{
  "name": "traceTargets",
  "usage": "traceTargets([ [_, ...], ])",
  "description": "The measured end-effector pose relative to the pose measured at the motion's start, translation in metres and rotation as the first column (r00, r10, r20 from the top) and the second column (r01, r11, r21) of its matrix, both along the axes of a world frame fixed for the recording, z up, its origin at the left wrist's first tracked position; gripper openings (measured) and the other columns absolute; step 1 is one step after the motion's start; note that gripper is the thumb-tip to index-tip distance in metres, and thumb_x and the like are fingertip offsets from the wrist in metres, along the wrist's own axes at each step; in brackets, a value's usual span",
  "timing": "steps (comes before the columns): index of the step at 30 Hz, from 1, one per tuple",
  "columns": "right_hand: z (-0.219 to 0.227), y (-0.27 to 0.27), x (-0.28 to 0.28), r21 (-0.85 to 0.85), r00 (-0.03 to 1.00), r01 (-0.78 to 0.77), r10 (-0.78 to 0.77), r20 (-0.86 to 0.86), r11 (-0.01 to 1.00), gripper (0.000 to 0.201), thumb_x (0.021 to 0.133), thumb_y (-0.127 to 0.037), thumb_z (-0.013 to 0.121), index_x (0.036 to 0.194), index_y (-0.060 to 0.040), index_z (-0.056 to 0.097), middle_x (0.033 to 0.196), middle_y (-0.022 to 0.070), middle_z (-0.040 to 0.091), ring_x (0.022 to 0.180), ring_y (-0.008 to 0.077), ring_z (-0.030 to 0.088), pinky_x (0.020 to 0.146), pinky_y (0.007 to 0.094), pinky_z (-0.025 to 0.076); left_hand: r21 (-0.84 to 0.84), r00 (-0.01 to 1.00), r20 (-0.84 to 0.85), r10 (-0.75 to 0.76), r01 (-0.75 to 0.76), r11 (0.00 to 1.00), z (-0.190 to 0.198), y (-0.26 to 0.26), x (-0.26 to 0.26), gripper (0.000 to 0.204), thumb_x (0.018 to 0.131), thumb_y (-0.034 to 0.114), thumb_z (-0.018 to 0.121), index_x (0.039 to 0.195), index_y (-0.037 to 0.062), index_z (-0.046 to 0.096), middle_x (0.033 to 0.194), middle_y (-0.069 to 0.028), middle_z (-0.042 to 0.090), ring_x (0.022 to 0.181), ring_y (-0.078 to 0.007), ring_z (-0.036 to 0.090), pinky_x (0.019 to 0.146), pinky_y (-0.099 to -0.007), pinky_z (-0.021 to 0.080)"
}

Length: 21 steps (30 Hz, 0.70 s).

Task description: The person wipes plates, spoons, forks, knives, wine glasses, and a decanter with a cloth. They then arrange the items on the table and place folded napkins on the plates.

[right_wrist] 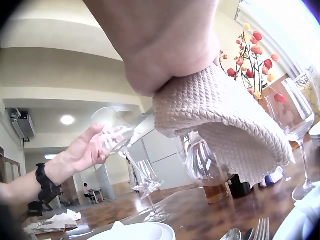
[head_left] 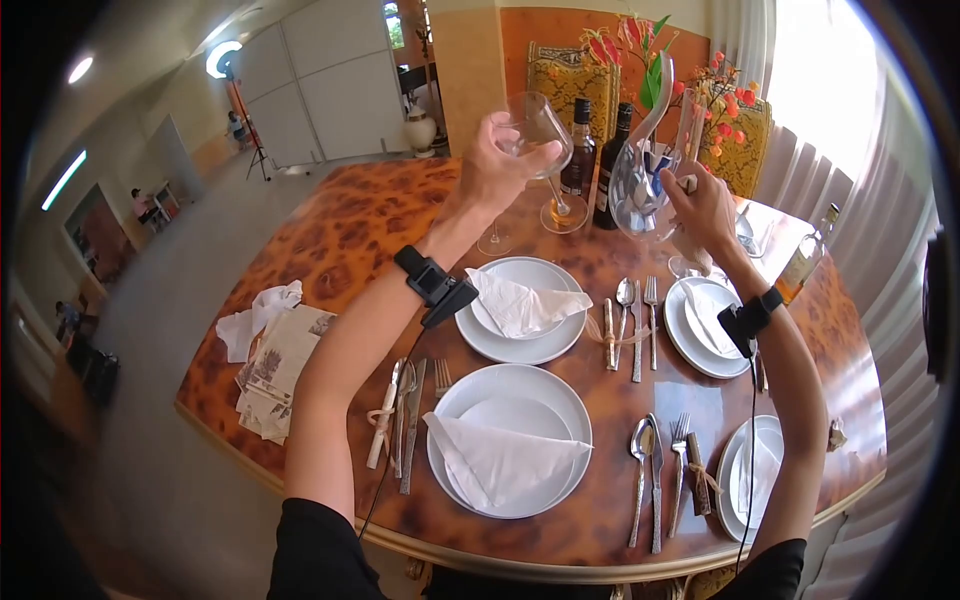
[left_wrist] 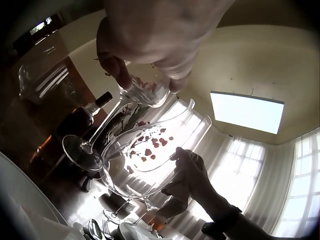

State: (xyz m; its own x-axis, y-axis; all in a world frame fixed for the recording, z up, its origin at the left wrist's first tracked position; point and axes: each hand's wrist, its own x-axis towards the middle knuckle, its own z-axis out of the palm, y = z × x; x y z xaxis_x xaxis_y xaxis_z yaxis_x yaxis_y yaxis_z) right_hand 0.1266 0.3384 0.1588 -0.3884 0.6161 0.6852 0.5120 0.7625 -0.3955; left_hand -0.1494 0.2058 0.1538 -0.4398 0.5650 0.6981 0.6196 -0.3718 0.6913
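Note:
My left hand [head_left: 497,168] grips a clear stemmed glass [head_left: 545,128] by its bowl, above the table; its foot [left_wrist: 82,153] points away and down in the left wrist view. To the right, my raised right hand [head_left: 708,208] holds a clear glass decanter [head_left: 636,195] with a tall curved neck, its fingers bent at the glass. A beige waffle-textured cloth [right_wrist: 215,107] hangs from the same hand and partly hides the decanter in the right wrist view. Glass and decanter are apart in the head view.
Dark bottles [head_left: 580,150] stand behind the hands, an amber bottle [head_left: 808,252] at the right. Plates with napkins [head_left: 510,440] and cutlery [head_left: 657,485] cover the near table. Other stemmed glasses [right_wrist: 302,125], a flower arrangement [head_left: 728,105] and papers [head_left: 275,370] are around them.

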Motion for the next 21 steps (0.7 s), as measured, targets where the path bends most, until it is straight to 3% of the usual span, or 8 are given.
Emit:
traceTargets([
  [1,0.002,-0.003,-0.002,-0.001,1.000,0.005,-0.005,0.000,1.000,0.044,0.087,-0.048,0.061,0.087,-0.0041,0.065,0.065,0.0155,0.066,0.066,0.0323,0.067,0.064,0.0408,0.049,0.089,0.999,-0.038,0.022,-0.019,0.996,0.007,-0.007,-0.003,0.096,0.067,0.045,0.086,0.133,-0.0078,0.041,0.115,-0.0200,0.059,0.075,-0.0160,0.063,0.054,-0.0242,0.052],
  [5,0.005,-0.014,-0.016,0.028,0.999,-0.028,0.029,-0.033,0.999,0.043,0.087,-0.047,0.062,0.091,-0.0045,0.066,0.068,0.0160,0.067,0.070,0.0334,0.068,0.066,0.0423,0.050,0.168,0.999,0.042,0.011,-0.018,0.986,0.039,-0.054,-0.013,0.091,0.069,0.044,0.085,0.132,-0.0051,0.042,0.113,-0.0176,0.061,0.064,-0.0112,0.059,0.047,-0.0222,0.047],
  [7,0.007,-0.018,-0.024,0.095,0.993,-0.085,0.092,-0.072,0.992,0.041,0.087,-0.046,0.063,0.092,-0.0054,0.065,0.067,0.0161,0.067,0.067,0.0343,0.068,0.064,0.0424,0.050,0.142,0.985,0.170,0.025,-0.050,0.989,0.050,-0.085,-0.019,0.094,0.065,0.048,0.086,0.131,-0.0034,0.043,0.112,-0.0159,0.058,0.086,-0.0160,0.061,0.060,-0.0246,0.053],
  [8,0.011,-0.024,-0.028,0.098,0.993,-0.089,0.096,-0.072,0.991,0.041,0.087,-0.046,0.063,0.092,-0.0054,0.065,0.067,0.0161,0.067,0.067,0.0343,0.068,0.064,0.0424,0.050,0.146,0.985,0.171,0.028,-0.054,0.988,0.052,-0.098,-0.025,0.094,0.065,0.048,0.086,0.131,-0.0034,0.043,0.112,-0.0159,0.058,0.086,-0.0160,0.061,0.060,-0.0246,0.053],
  [11,0.029,-0.050,-0.042,0.188,0.981,-0.145,0.165,-0.101,0.972,0.039,0.088,-0.046,0.064,0.090,-0.0063,0.065,0.066,0.0161,0.066,0.063,0.0342,0.067,0.061,0.0414,0.050,0.165,0.975,0.212,0.063,-0.099,0.981,0.052,-0.132,-0.045,0.093,0.066,0.047,0.087,0.132,-0.0012,0.042,0.113,-0.0151,0.058,0.083,-0.0139,0.061,0.054,-0.0223,0.050],
  [13,0.043,-0.065,-0.057,0.300,0.941,-0.238,0.296,-0.163,0.924,0.039,0.088,-0.046,0.064,0.090,-0.0066,0.064,0.064,0.0161,0.065,0.061,0.0335,0.066,0.059,0.0405,0.050,0.167,0.961,0.220,0.167,-0.205,0.964,0.049,-0.153,-0.059,0.093,0.066,0.046,0.087,0.132,-0.0005,0.042,0.114,-0.0145,0.058,0.080,-0.0122,0.060,0.052,-0.0213,0.048],
  [18,0.074,-0.111,-0.117,0.233,0.894,-0.327,0.379,-0.238,0.916,0.042,0.088,-0.048,0.062,0.092,-0.0060,0.067,0.065,0.0151,0.067,0.062,0.0317,0.068,0.059,0.0401,0.051,0.169,0.937,0.289,0.194,-0.249,0.954,0.036,-0.207,-0.086,0.084,0.072,0.039,0.085,0.133,0.0021,0.041,0.113,-0.0125,0.059,0.070,-0.0076,0.055,0.048,-0.0210,0.041],
  [21,0.065,-0.122,-0.169,0.196,0.894,-0.387,0.419,-0.159,0.901,0.047,0.086,-0.051,0.061,0.092,-0.0045,0.067,0.070,0.0178,0.069,0.066,0.0346,0.069,0.064,0.0424,0.053,0.154,0.916,0.306,0.260,-0.317,0.936,0.026,-0.240,-0.093,0.081,0.074,0.037,0.084,0.134,0.0034,0.041,0.112,-0.0116,0.059,0.067,-0.0069,0.053,0.047,-0.0210,0.039],
])
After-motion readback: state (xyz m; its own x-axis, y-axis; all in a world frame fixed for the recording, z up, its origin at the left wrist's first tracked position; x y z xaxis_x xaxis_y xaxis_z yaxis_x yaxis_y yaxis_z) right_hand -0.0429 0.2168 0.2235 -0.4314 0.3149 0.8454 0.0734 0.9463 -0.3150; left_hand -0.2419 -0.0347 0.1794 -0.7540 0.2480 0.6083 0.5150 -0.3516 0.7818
